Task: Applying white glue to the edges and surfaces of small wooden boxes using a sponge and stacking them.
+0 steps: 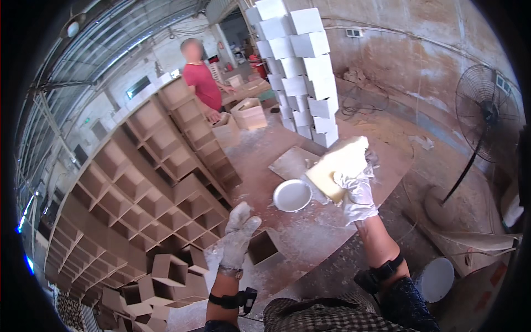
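Foam (332, 172), a big pale yellow block, is pinched in the right hand (359, 200), and I can see the thumb lying on its side. Left of those fingers sits a round white bowl (292, 196). The left hand (238, 238) has its fingers a bit bent, with a small gap by the thumb, and an open brown box (264, 247) is just to their right.

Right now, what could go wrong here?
The tall stack of white boxes looks uneven, so a bump might topple it. The white bowl sits close to the pale yellow foam block in the right hand; a careless swing could perhaps tip it.
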`<state>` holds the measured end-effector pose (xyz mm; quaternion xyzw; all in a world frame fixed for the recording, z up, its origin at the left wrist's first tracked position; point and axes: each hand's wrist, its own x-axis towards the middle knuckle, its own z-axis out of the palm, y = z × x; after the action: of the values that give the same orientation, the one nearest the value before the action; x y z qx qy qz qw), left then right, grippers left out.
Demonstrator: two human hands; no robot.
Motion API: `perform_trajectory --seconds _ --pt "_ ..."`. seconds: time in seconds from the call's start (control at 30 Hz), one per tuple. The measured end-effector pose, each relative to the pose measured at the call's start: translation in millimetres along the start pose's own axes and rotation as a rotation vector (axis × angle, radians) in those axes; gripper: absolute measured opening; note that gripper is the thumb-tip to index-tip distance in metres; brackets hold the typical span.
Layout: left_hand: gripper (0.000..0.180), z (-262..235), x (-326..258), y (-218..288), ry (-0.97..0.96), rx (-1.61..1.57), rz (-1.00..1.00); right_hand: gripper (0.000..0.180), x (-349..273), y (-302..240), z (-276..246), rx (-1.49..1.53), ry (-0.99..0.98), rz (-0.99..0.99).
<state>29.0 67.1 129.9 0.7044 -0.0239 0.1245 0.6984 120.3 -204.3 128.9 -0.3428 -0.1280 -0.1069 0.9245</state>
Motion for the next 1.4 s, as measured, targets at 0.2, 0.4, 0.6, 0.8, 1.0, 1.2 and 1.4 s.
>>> perform_trajectory --seconds 0.2,0.4,0.6,0.8,1.0,1.2,1.4 --pt "0.06 17 19 -37 -0.027 -0.032 -0.052 0.042 31 17 -27 -0.052 0.002 0.049" --pt "0.054 81 9 -16 -0.084 -0.096 -0.05 0.045 34 19 -39 -0.187 -0.235 0.239" --pt "0.055 117 13 -83 -0.102 -0.151 -0.004 0.051 -4 46 -52 -0.259 -0.469 0.25" --pt "0.05 122 2 -84 -0.096 -0.01 -0.111 0.061 11 37 -96 -0.187 -0.707 0.568" --pt "0.055 121 3 -81 -0.258 0.161 -0.169 0.064 15 29 -92 0.123 -0.832 0.689" --pt "0.061 110 3 -92 -0.139 0.345 -0.014 0.056 13 42 -46 -0.321 -1.269 0.368" --pt "0.068 47 -2 -125 0.097 0.24 -0.061 0.032 26 98 -102 -1.025 -0.999 -0.38"
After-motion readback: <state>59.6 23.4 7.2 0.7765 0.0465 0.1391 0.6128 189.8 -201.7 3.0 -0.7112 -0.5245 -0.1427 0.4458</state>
